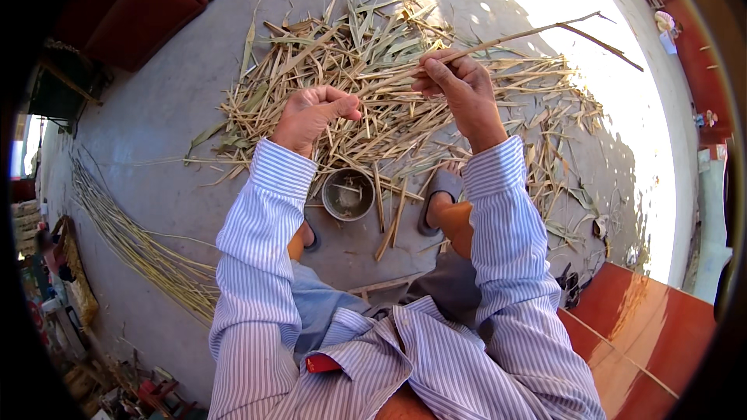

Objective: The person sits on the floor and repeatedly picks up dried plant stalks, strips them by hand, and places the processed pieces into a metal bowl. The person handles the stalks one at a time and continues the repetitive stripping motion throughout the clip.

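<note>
My right hand (463, 89) pinches a long dry stalk (529, 33) between thumb and fingers. The stalk slants up to the right and forks at its far end. Curled closed, my left hand (317, 114) is held a little apart from it, thumb against the fingers; what it grips, if anything, cannot be made out. Below both hands a wide heap of dry stalk and leaf pieces (327, 70) covers the floor. A round metal pot (348, 194) with something inside stands between my feet, at the near edge of the heap.
A bundle of long thin greenish stalks (144, 241) lies on the floor at left. Dark red furniture (144, 8) stands far left, and a red-brown tiled surface (646, 327) is at the near right. Assorted clutter (124, 389) fills the lower left. Sunlight falls along the right side.
</note>
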`<state>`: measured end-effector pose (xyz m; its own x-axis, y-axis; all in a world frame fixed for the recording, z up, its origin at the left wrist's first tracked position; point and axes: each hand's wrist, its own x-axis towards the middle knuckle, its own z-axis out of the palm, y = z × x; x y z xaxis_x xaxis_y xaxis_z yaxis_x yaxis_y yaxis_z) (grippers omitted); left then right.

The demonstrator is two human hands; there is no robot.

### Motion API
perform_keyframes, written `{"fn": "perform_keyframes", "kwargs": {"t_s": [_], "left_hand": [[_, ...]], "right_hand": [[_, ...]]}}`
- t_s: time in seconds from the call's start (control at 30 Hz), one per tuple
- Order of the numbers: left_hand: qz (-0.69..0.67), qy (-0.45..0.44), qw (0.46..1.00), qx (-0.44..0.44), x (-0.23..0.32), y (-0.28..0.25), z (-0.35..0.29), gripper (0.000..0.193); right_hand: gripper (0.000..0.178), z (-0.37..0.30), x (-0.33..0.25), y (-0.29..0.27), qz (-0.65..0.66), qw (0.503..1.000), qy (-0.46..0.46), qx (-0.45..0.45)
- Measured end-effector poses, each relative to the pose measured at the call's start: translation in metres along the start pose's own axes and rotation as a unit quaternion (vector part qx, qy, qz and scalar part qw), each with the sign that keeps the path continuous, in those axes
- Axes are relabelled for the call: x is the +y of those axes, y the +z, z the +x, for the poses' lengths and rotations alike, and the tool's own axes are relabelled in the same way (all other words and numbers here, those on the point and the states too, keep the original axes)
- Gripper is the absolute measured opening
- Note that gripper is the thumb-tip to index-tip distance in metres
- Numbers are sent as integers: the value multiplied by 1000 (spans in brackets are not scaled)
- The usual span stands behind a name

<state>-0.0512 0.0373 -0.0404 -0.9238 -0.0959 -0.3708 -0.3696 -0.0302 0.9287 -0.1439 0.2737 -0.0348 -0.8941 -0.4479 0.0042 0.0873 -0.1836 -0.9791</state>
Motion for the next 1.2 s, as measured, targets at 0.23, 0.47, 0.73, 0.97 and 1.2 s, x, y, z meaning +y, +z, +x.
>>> {"fn": "perform_keyframes", "kwargs": {"t_s": [0.23,0.47,0.73,0.97,1.2], "left_hand": [[-183,-21,982,45,-26,-49,16,21],[332,284,875,208,7,-46,0,37],[398,418,797,178,13,-17,-9,19],[-15,272,938,215,17,-41,-6,23],[539,369,645,396,25,-41,6,59]], "right_hand": [[20,-7,-6,-1,20,993,-95,-69],[23,-2,-6,-2,56,997,12,44],[22,-1,-2,11,129,981,8,146],[27,-4,0,2,142,968,11,206],[27,-5,6,26,135,978,39,153]]}}
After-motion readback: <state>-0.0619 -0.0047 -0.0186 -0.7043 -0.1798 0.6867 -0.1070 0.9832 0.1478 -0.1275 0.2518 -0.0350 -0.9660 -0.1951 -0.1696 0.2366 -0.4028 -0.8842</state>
